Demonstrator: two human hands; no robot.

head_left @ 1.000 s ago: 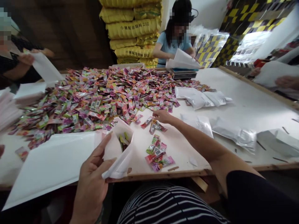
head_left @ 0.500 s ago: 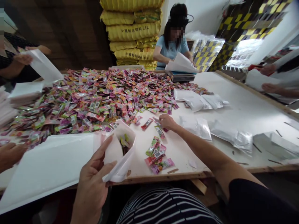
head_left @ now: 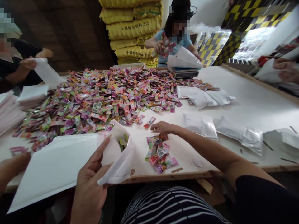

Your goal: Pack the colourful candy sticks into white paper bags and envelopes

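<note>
My left hand (head_left: 93,177) grips the edge of a white bag (head_left: 121,161), whose mouth gapes toward the right and shows green packets (head_left: 122,142) inside. My right hand (head_left: 162,128) is over the table, its fingers partly spread above a small group of colourful packets (head_left: 160,155); whether anything sits under the fingers is hidden. One red packet (head_left: 149,123) lies just beyond my fingertips. Behind both hands spreads a large heap of small packets (head_left: 112,96). A big white sheet or bag (head_left: 58,158) lies left of my left hand.
Filled white bags (head_left: 240,133) lie on the right of the table (head_left: 252,93). A person (head_left: 179,34) at the far side holds packets and a white bag above a scale (head_left: 185,73). Other people's hands are at both sides. A stack of white bags (head_left: 32,95) stands left.
My right hand has moved nearer me and left, drawing packets toward the small group. The person across has lifted a handful of packets. My left hand still holds the bag.
</note>
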